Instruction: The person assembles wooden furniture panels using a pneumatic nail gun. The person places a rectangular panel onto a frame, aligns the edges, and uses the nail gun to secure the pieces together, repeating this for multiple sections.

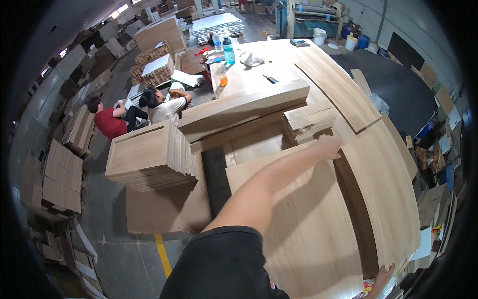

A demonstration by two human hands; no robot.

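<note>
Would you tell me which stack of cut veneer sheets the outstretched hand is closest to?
The small stack mid-table, just beyond the left hand. The larger fanned stack sits far off at the table's left edge, out of that hand's reach.

A blue-capped bottle [228, 51] and white rag [250, 59] sit on the far bench; white buckets [319, 36] beyond.

colourful printed packet [367, 288] at bottom edge
</note>
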